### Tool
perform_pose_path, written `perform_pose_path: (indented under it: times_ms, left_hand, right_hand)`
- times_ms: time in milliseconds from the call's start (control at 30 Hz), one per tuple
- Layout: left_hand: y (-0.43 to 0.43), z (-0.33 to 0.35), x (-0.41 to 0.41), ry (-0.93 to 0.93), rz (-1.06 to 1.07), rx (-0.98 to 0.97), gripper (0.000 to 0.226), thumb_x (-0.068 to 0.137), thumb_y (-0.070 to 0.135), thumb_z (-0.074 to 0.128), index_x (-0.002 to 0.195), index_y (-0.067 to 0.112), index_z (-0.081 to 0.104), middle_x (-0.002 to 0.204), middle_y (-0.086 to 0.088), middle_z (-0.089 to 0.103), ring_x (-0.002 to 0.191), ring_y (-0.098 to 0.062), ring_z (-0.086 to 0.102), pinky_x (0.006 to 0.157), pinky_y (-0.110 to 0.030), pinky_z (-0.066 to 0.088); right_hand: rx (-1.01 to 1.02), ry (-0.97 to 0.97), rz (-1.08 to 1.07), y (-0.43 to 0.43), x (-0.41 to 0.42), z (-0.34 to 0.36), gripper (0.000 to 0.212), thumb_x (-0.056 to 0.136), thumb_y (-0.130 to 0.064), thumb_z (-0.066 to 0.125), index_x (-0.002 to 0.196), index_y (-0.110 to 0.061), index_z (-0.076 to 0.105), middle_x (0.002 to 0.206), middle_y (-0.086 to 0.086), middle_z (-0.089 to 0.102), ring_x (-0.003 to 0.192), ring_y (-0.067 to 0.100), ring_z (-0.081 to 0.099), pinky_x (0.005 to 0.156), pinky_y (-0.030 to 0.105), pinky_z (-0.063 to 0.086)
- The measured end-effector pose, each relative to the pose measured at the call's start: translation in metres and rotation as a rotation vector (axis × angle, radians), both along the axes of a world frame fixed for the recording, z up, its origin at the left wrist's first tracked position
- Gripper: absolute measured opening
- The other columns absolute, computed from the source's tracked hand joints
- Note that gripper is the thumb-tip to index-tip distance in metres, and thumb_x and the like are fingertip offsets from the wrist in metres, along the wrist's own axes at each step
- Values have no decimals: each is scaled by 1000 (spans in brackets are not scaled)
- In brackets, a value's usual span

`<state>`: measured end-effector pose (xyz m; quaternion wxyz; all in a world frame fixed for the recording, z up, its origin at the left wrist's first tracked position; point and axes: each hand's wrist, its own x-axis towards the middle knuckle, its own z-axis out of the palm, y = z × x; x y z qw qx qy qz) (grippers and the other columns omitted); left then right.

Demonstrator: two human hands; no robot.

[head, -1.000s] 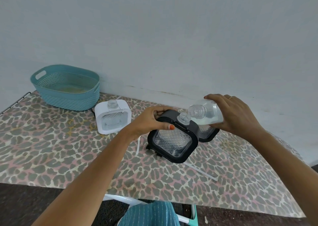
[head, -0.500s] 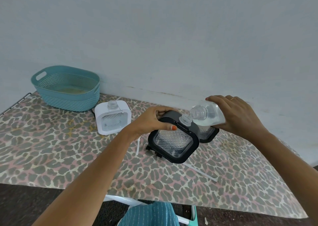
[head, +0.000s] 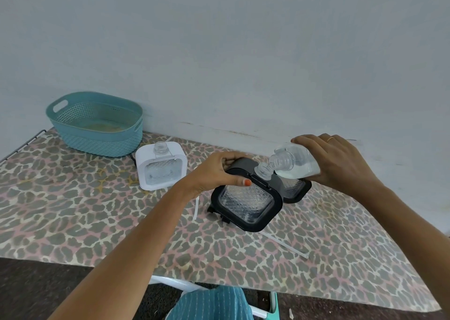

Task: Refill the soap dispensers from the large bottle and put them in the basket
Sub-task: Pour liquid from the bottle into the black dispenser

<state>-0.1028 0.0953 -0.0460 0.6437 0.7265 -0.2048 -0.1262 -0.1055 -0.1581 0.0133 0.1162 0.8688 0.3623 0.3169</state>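
Note:
My left hand [head: 214, 171] grips the top corner of a black-framed soap dispenser [head: 246, 200], tilting it on the table, its clear neck uncapped. My right hand [head: 341, 164] holds the large clear bottle [head: 295, 162] on its side, its open mouth just above and touching the dispenser's neck. A second black dispenser [head: 294, 189] stands right behind, mostly hidden. A white dispenser [head: 160, 165] with an open neck stands to the left. The teal basket [head: 97, 122] sits at the table's far left corner.
The table [head: 73, 210] has a leopard-print cover and stands against a pale wall. Two thin white dip tubes lie on it, one [head: 196, 207] by my left wrist, one [head: 287, 244] in front of the black dispenser. Beyond the near edge is dark floor.
My right hand has brought the large bottle lower and closer, so its mouth now meets the black dispenser's neck. My left hand keeps holding the dispenser.

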Motion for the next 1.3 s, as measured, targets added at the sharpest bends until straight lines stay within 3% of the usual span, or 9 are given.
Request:
perform_pose_path:
  times_ms: [300, 1300]
  left_hand:
    - [-1, -4, 1, 0, 6, -7, 43, 69, -3, 72, 104, 18, 58, 93, 8, 64, 78, 10, 63, 73, -6, 46]
    - [-3, -9, 5, 11, 4, -22, 44, 69, -1, 73, 104, 19, 58, 94, 7, 64, 80, 9, 63, 75, -7, 47]
  right_hand:
    - [-25, -14, 20, 1, 0, 5, 80, 47, -33, 89, 111, -13, 45, 97, 9, 70, 67, 30, 65, 60, 31, 50]
    - [-83, -20, 45, 1, 2, 12, 84, 43, -30, 92, 111, -13, 45, 97, 10, 70, 64, 30, 64, 57, 32, 49]
